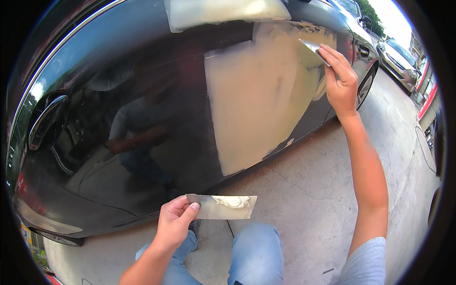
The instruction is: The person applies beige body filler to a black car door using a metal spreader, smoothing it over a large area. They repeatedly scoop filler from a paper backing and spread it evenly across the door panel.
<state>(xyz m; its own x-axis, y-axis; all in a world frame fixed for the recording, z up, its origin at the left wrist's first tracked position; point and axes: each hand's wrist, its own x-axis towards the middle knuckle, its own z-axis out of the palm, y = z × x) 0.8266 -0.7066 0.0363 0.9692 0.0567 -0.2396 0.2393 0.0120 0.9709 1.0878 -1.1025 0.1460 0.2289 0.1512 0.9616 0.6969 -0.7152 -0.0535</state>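
Beige coating forms a broad patch (pixel 256 99) on the black car panel (pixel 166 175), and we are working at its upper right corner, where the edge looks rough and dark gaps show through. There our right hand (pixel 343 85) has a thin spreader blade (pixel 316 52), its fingers drawn together around the near end and the pointed corner angled up and left over the patch. We cannot tell whether the blade's edge is touching the coating. Below the patch, well apart from it, our left hand (pixel 175 222) holds a flat metal plate (pixel 213 212) by its left end, thumb on top and fingers closed underneath; a soft cream mound of paste (pixel 233 202) lies along the plate's upper right edge. Another pale patch (pixel 228 12) sits above the broad one, near its top.

To spread well, we judge it best to hold the blade low and evenly pressed, draw long strokes that overlap the neighbouring coat, and feather thin at the patch's border. We should take small amounts of paste, wipe the blade often against the plate, and keep the plate level beneath the patch so nothing slides off.
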